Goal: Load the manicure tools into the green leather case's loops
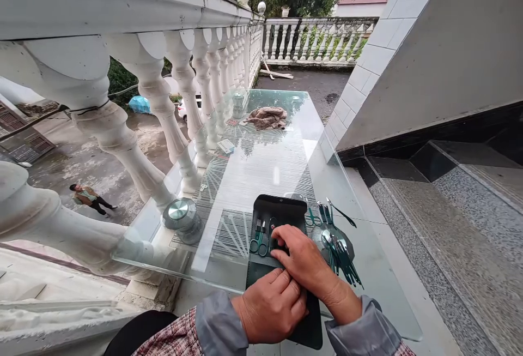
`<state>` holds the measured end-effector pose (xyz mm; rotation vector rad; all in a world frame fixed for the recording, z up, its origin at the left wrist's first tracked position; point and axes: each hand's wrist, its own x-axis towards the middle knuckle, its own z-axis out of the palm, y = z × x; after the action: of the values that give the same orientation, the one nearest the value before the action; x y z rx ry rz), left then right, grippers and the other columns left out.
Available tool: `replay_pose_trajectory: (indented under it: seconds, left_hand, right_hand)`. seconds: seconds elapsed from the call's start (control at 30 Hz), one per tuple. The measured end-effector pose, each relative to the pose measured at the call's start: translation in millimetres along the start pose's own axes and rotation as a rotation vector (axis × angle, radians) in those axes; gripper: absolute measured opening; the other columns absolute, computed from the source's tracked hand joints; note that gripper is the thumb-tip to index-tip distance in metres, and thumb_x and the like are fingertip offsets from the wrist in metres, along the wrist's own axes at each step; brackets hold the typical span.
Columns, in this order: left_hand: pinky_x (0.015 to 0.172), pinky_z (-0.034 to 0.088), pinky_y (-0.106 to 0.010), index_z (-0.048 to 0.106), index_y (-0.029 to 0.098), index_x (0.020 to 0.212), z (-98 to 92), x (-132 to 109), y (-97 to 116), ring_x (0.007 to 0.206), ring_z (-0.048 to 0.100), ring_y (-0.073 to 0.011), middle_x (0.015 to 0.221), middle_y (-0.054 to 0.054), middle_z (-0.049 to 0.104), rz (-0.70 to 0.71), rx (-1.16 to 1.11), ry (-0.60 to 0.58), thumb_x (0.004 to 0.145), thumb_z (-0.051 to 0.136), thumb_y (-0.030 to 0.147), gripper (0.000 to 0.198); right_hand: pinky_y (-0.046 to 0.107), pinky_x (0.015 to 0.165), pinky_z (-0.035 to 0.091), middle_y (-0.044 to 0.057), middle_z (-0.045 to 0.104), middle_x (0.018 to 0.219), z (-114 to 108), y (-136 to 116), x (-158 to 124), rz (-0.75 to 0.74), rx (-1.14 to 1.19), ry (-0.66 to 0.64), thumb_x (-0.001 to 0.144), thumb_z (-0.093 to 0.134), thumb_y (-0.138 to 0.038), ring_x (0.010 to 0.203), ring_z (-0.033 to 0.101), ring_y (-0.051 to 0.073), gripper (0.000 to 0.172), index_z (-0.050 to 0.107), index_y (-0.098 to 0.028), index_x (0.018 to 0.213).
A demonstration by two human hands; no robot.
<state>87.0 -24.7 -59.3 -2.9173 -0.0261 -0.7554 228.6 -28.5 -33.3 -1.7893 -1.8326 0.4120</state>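
Dark case (280, 206): unfolded, lying lengthwise on the glass tabletop (265, 173), fastener end at 12 o'clock; its middle is partly hidden. Green-handled scissors (260, 235): seated within the case toward 11 o'clock, rings toward 6 o'clock. Loose implements, located from the case centre: second green-handled scissors (312, 218) at 1 o'clock; clippers (324, 212) between 1 and 2; slender dark-handled tools (345, 264), overlapping, at 3 o'clock.

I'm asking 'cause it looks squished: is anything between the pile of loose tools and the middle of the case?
Yes. The right hand stretches over the case from the right, between its middle and the loose tools. The left hand covers part of the case lower down.
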Motion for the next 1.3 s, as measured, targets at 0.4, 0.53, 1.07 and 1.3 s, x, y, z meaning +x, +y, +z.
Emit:
replay_pose_trajectory:
  seconds: [0.4, 0.53, 1.07, 1.3]
  left_hand:
    - [0.08, 0.05, -0.034, 0.058, 0.006, 0.109, -1.2, -2.8, -0.2, 0.095, 0.061, -0.0217, 0.104, -0.016, 0.064, 0.015, 0.055, 0.013, 0.092, 0.042, 0.024, 0.029]
    - [0.077, 0.051, -0.034, 0.06, 0.009, 0.102, 1.0, -3.5, -0.2, 0.086, 0.061, -0.0189, 0.096, -0.013, 0.064, 0.014, 0.007, -0.031, 0.091, 0.041, 0.021, 0.025]
    - [0.084, 0.047, -0.036, 0.057, 0.006, 0.109, -3.5, -2.9, -1.7, 0.093, 0.059, -0.0214, 0.1, -0.014, 0.062, 0.032, 0.024, -0.04, 0.089, 0.036, 0.017, 0.031]
    - [0.076, 0.047, -0.032, 0.059, 0.011, 0.095, -2.1, -1.4, -0.5, 0.079, 0.056, -0.0176, 0.089, -0.008, 0.06, -0.001, -0.068, 0.008, 0.088, 0.041, 0.016, 0.02]
  right_hand:
    - [0.034, 0.078, 0.042, 0.008, 0.061, 0.094, 4.9, 3.9, 12.2, 0.043, -0.053, 0.264, 0.088, 0.04, -0.018, 0.087, 0.052, 0.02, 0.022, 0.06, -0.018, 0.099]
    - [0.034, 0.079, 0.04, 0.008, 0.063, 0.096, 9.4, -2.9, 15.8, 0.052, -0.217, 0.189, 0.085, 0.036, -0.008, 0.088, 0.049, 0.022, 0.037, 0.059, -0.017, 0.113]
    - [0.026, 0.075, 0.037, 0.004, 0.061, 0.088, 5.9, -12.5, 29.4, 0.039, -0.222, -0.001, 0.083, 0.035, -0.003, 0.086, 0.05, 0.017, 0.045, 0.064, -0.029, 0.106]
    - [0.029, 0.066, 0.036, 0.009, 0.058, 0.094, 6.4, -25.5, 29.2, 0.048, -0.418, -0.037, 0.082, 0.044, -0.005, 0.084, 0.048, 0.02, 0.036, 0.066, -0.028, 0.1]
